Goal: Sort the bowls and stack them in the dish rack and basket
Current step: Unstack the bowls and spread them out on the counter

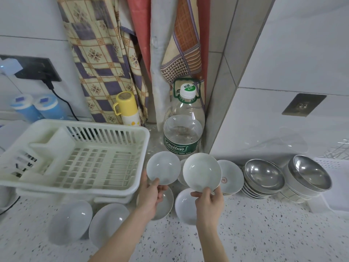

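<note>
Your left hand (150, 195) pinched a small white bowl (163, 170) by its near rim, thumb on the inner face and fingers curled behind, holding it tilted so its hollow faced you, just to the right of the white plastic dish rack (75, 157). Your right hand (208, 202) pinched a second, slightly larger white bowl (201, 172) the same way at its lower edge, thumb over the rim, the bowl tilted up and raised above the counter (264, 233). The two held bowls sat side by side, close together but apart. Beneath your hands more white bowls lay on the speckled counter: one (166, 205) partly hidden under your left hand, one (186, 206) under your right, and two (70, 222) (108, 224) further left in front of the rack. A shallow white dish with a red mark (230, 176) leaned just behind the right-held bowl. To its right stood a stack of steel bowls on plates (264, 175), and beside that a second stack of steel bowls (309, 175), next to the edge of a white basket (334, 167). The rack held no bowls. Behind it all stood a large water bottle (184, 125) with a green label and a yellow flask (128, 108) against the hanging cloths (100, 53).
</note>
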`<state>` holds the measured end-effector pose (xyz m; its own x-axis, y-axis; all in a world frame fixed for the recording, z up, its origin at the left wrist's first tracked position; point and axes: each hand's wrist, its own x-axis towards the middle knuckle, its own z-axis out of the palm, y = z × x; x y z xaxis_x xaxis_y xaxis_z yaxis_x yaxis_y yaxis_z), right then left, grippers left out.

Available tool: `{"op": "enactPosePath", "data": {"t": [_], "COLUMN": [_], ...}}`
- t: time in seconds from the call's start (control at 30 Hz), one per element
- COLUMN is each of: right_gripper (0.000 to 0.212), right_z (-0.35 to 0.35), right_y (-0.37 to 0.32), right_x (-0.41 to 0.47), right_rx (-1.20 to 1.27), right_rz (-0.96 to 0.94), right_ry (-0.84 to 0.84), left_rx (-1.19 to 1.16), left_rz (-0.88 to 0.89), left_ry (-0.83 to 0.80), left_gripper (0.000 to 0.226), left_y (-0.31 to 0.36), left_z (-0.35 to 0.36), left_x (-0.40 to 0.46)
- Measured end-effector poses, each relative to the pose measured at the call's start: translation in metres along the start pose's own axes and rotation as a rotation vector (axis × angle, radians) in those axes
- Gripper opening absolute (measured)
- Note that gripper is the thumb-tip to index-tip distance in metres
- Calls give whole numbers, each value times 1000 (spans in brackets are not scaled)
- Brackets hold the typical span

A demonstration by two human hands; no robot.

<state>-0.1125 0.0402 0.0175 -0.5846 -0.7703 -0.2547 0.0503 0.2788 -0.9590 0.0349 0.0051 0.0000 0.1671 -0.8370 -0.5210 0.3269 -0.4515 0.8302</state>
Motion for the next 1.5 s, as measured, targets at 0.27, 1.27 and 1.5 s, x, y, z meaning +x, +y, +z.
{"op": "enactPosePath", "data": {"t": [0.27, 1.27, 1.5], "right_gripper": [26, 26, 30], "right_z": [-36, -71, -68], "right_y": [13, 88, 91], "right_x": [-38, -145, -141], "right_rx": [153, 52, 67], "right_rz": [10, 375, 417], "right_ry": [103, 131, 113], "left_rx": [50, 254, 269], "left_rz": [51, -135, -114], "left_ry": [-114, -166, -148], "left_gripper": [58, 62, 61], "left_y": [-9, -93, -93], "left_z": [-24, -128, -127], "left_x": [-44, -138, -131]}}
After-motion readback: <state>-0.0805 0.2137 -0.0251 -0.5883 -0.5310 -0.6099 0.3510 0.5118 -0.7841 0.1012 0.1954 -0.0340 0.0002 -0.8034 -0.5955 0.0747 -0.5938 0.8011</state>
